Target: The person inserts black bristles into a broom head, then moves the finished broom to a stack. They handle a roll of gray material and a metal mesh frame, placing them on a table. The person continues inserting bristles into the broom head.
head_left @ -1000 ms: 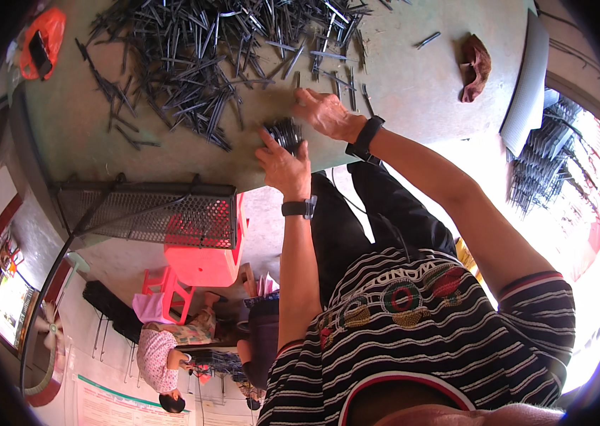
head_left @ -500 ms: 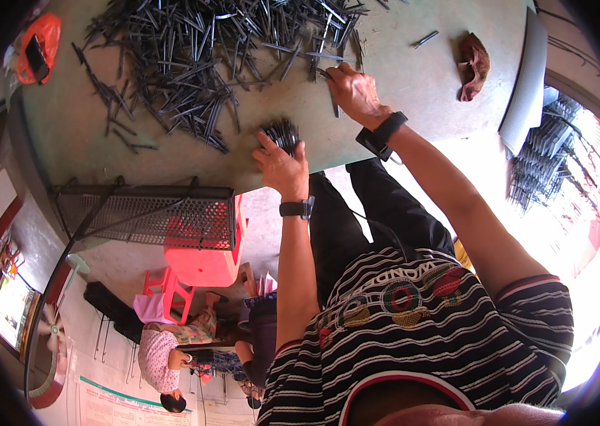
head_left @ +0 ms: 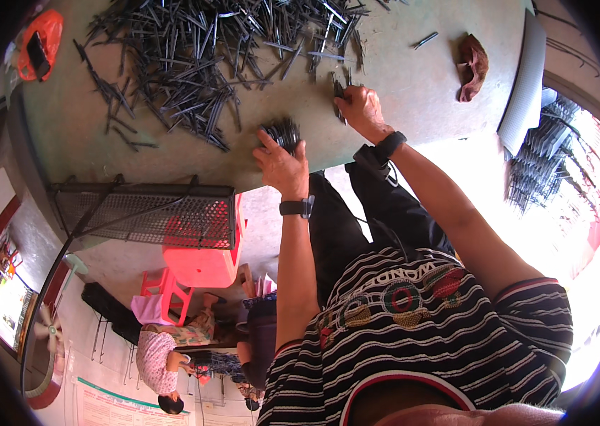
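Note:
A bundle of thin black sticks [head_left: 284,133] is gripped between the thumb and fingers of my left hand [head_left: 282,163], near the table's front edge. To the right, my right hand [head_left: 361,110] is closed on a few dark sticks [head_left: 340,88] whose ends stick out past the fingertips. The two hands are apart, a short gap of tabletop between them. Beyond them lies a large loose pile of the same black sticks [head_left: 193,60], pointing every way. What exactly the sticks are cannot be made out.
On the green table [head_left: 399,85] lie a single stick [head_left: 426,40] and a brown cloth [head_left: 473,67] at the right. A red plastic bag [head_left: 48,32] with a dark phone-like object is at the far left. A black mesh shelf [head_left: 151,213] hangs beside pink stools [head_left: 200,266]. Other people [head_left: 161,369] sit behind.
My right hand has come back from the pile's edge toward me and slightly right, with sticks in its fingers. My left hand and its bundle have stayed in place.

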`<action>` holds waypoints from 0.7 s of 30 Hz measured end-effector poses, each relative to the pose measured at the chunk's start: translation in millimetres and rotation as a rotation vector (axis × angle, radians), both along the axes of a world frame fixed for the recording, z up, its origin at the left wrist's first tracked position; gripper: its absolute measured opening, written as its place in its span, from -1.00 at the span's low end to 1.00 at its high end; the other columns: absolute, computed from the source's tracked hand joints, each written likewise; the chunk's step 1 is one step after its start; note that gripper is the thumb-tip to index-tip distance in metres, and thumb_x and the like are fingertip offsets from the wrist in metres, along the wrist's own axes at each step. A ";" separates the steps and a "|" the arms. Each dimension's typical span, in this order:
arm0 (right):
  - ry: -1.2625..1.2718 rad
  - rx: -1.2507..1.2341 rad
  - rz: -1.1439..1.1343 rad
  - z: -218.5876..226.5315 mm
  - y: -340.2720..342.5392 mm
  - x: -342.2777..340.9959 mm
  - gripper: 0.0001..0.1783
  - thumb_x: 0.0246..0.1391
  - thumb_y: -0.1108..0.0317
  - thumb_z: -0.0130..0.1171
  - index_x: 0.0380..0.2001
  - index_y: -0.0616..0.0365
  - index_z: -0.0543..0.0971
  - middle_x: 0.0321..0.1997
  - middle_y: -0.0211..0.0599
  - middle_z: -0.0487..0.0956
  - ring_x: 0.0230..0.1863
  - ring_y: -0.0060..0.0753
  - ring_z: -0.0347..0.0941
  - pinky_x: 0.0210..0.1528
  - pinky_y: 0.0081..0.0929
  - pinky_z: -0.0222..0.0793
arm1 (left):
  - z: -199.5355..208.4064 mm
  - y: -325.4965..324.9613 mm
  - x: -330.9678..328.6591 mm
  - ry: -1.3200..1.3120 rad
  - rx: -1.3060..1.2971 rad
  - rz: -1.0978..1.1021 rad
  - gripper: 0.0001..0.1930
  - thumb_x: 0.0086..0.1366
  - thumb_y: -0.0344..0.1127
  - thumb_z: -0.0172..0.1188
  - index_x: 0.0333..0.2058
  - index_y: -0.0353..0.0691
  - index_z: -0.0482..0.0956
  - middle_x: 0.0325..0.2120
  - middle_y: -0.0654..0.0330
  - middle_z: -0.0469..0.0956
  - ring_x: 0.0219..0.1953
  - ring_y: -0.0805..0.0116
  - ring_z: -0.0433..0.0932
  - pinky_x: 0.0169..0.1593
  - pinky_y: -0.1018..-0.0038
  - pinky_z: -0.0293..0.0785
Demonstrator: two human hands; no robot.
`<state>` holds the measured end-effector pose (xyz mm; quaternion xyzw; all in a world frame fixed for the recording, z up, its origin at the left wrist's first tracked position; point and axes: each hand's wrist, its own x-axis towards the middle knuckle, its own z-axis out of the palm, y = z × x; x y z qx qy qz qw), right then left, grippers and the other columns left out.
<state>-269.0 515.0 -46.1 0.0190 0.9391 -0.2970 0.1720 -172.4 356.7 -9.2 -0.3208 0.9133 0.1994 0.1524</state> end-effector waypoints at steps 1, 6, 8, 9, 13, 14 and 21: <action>0.030 0.016 0.024 -2.6 -1.7 1.1 -0.77 -0.21 0.29 0.14 -0.64 0.27 0.48 -0.58 0.03 0.48 -0.45 0.08 0.44 -0.39 -0.12 0.36 | 0.4 -0.8 0.1 -0.001 0.007 -0.004 -0.10 -0.13 -0.03 0.35 0.13 -0.27 0.09 -0.23 -0.06 0.30 -0.23 -0.04 0.42 -0.27 0.19 0.44; 0.094 0.049 0.177 -11.8 -12.2 25.1 -0.80 -0.21 0.32 0.09 -0.67 0.25 0.43 -0.60 0.05 0.46 -0.47 0.14 0.41 -0.41 -0.09 0.33 | -1.1 -1.4 2.1 0.029 0.007 -0.018 -0.10 -0.13 -0.05 0.35 0.13 -0.27 0.08 -0.23 -0.07 0.29 -0.25 -0.05 0.43 -0.27 0.20 0.44; 0.018 -0.037 0.193 -8.3 -23.3 45.1 -0.82 -0.24 0.35 0.13 -0.64 0.25 0.44 -0.60 0.06 0.45 -0.47 0.17 0.39 -0.40 -0.07 0.32 | -1.2 -2.8 2.0 0.031 0.031 -0.014 -0.10 -0.13 -0.08 0.35 0.13 -0.28 0.08 -0.23 -0.08 0.29 -0.25 -0.07 0.43 -0.27 0.18 0.43; -0.037 -0.121 0.182 -5.1 -30.5 52.9 -0.83 -0.25 0.37 0.15 -0.64 0.25 0.44 -0.59 0.07 0.45 -0.46 0.18 0.39 -0.40 -0.07 0.31 | -1.0 -4.0 2.7 0.033 0.046 -0.012 -0.11 -0.14 -0.10 0.35 0.13 -0.28 0.08 -0.23 -0.08 0.29 -0.25 -0.08 0.42 -0.26 0.18 0.43; -0.130 -0.319 0.194 7.7 -49.9 64.5 -0.88 -0.21 0.43 0.11 -0.57 0.28 0.47 -0.54 0.10 0.46 -0.42 0.17 0.40 -0.38 -0.09 0.31 | 1.9 -10.1 1.5 0.000 0.139 0.010 -0.13 -0.14 -0.18 0.31 0.13 -0.29 0.07 -0.22 -0.10 0.29 -0.24 -0.11 0.42 -0.24 0.15 0.42; -0.151 -0.318 0.189 4.1 -49.0 67.6 -0.89 -0.19 0.43 0.09 -0.56 0.28 0.48 -0.54 0.09 0.47 -0.42 0.16 0.40 -0.38 -0.11 0.32 | 2.6 -10.0 1.4 0.002 0.131 0.008 -0.14 -0.14 -0.19 0.30 0.13 -0.29 0.08 -0.23 -0.10 0.29 -0.24 -0.11 0.42 -0.24 0.15 0.42; 0.142 -0.051 -0.156 5.1 27.6 33.8 -0.81 -0.13 0.34 0.18 -0.42 0.18 0.47 -0.46 -0.13 0.50 -0.41 -0.06 0.46 -0.38 -0.25 0.37 | 7.4 -1.4 -3.9 0.000 0.062 0.054 -0.10 -0.17 -0.05 0.34 0.12 -0.30 0.12 -0.25 -0.10 0.32 -0.24 -0.09 0.42 -0.23 0.17 0.42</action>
